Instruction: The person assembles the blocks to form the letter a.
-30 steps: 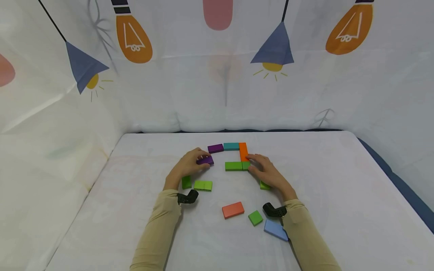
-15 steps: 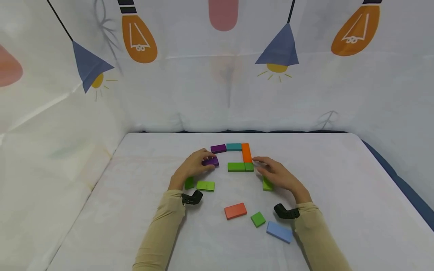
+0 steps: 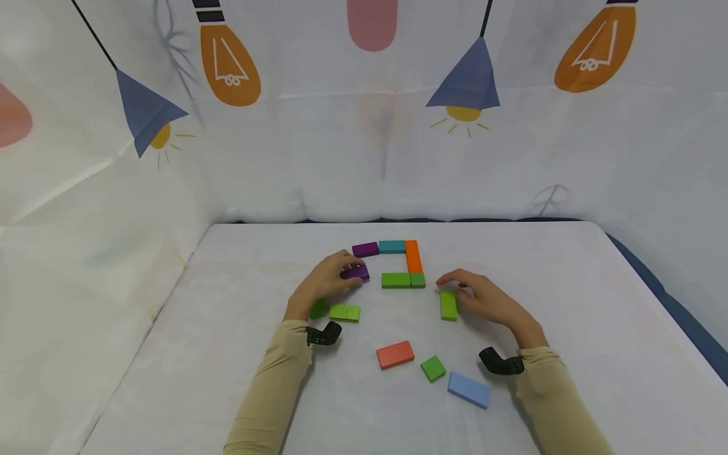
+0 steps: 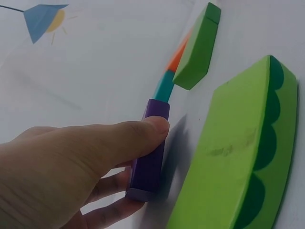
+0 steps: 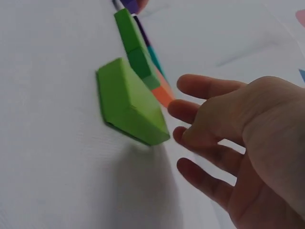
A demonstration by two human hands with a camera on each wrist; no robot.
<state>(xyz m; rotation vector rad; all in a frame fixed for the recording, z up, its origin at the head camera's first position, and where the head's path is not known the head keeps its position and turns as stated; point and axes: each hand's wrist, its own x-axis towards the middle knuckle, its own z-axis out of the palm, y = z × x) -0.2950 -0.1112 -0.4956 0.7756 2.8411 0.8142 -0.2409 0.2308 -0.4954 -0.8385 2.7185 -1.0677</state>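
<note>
While my left hand (image 3: 325, 280) pinches the purple block (image 3: 355, 272) just below the half-built block frame (image 3: 414, 256), my right hand (image 3: 483, 298) is relaxed open beside a green block (image 3: 448, 305); I judge several loose blocks remain.

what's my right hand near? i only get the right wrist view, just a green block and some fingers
Observer: On the head view the right hand sits just right of that green block, fingers spread, gripping nothing.
Operator: and the left hand
Observer: The left hand pinches a purple block, thumb on top in the left wrist view.
Operator: any loose pieces near me
Observer: A red block, a small green square and a light blue block lie on the table close to the person's arms.
</note>
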